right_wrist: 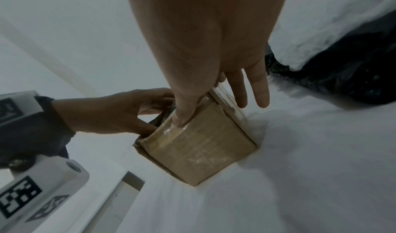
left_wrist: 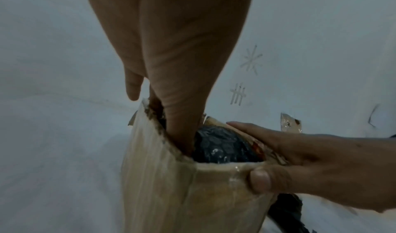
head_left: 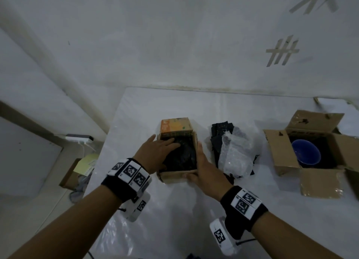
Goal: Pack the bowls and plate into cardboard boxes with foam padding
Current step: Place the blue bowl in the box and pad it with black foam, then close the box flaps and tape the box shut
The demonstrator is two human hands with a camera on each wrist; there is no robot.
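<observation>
A small cardboard box [head_left: 174,176] with an orange printed flap [head_left: 174,125] stands at the table's middle, filled with black foam padding [head_left: 182,155]. My left hand [head_left: 155,150] comes in from the left. Its fingers lie across the padding, and its thumb is tucked down inside the box's near left corner [left_wrist: 177,135]. My right hand [head_left: 206,169] grips the near right corner, thumb on the near wall [left_wrist: 260,177], fingers along the right wall [right_wrist: 255,87]. What the padding covers is hidden. A blue bowl [head_left: 306,152] sits in a larger open box [head_left: 279,152] at the right.
A heap of black foam and clear bubble wrap [head_left: 233,152] lies just right of the small box. The larger box's flaps spread toward the table's right edge. On the floor at the left are a box with yellow paper [head_left: 85,165] and a power strip [head_left: 79,138].
</observation>
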